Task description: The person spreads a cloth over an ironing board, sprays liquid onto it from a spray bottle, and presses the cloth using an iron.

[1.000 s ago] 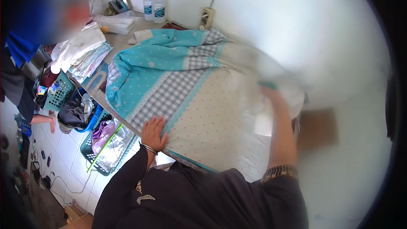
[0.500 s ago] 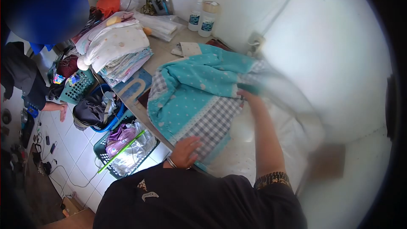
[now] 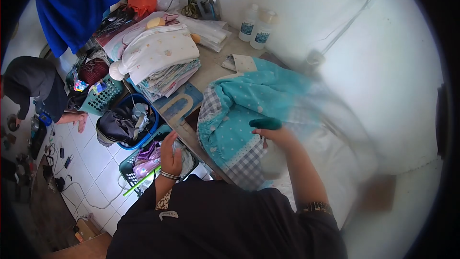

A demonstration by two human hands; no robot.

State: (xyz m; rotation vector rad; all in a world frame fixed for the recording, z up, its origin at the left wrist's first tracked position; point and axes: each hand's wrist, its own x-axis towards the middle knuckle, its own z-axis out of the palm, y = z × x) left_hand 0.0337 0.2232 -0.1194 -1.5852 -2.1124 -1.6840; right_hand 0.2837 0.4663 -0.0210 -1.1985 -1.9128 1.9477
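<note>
My right hand [image 3: 279, 137] is wrapped round what looks like a spray bottle with a dark green head [image 3: 265, 123]; its pale body shows blurred below the hand. Under it spreads a turquoise cloth [image 3: 239, 134] with white dots, an elastic gathered edge and grey checked parts, bunched toward the far side. My left hand [image 3: 171, 157] is raised off the cloth, beside the table edge, fingers up and holding nothing.
White bedding [image 3: 316, 182] lies on the right. Two white bottles [image 3: 261, 36] stand by the wall near a socket. Folded linens [image 3: 160, 52] are stacked at the back left. Baskets [image 3: 103, 97] of clothes line the floor; another person [image 3: 38, 86] sits at far left.
My left hand has lifted off the cloth and moved up and left. My right hand has drawn the green-headed bottle lower and toward me. The view has shifted, so the table appears further right.
</note>
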